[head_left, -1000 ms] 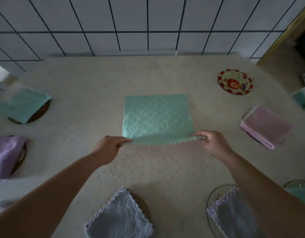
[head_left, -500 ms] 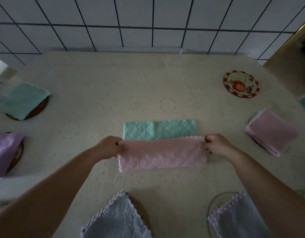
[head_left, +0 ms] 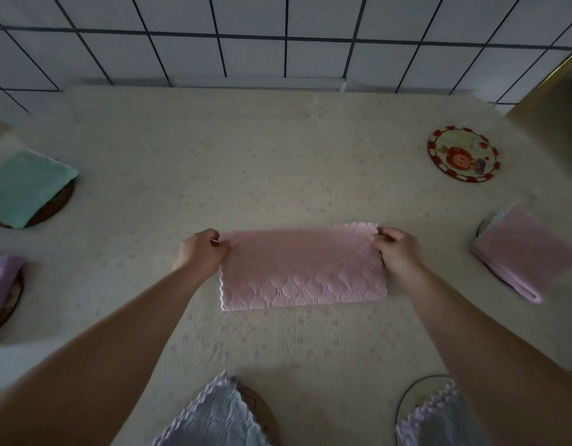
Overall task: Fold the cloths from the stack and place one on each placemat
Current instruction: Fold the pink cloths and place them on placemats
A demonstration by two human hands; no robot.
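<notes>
Teal underside now covered by pink cloth

Cream tablecloth-covered table, pink cloth, round placemats

A bench draped in a pale beige, flower-patterned tablecloth stands in dim light against a wall of white tiles with dark grout.

Both arms reach forward; the left hand and right hand pinch (fingers curled) the pink cloth's far corners.
</notes>
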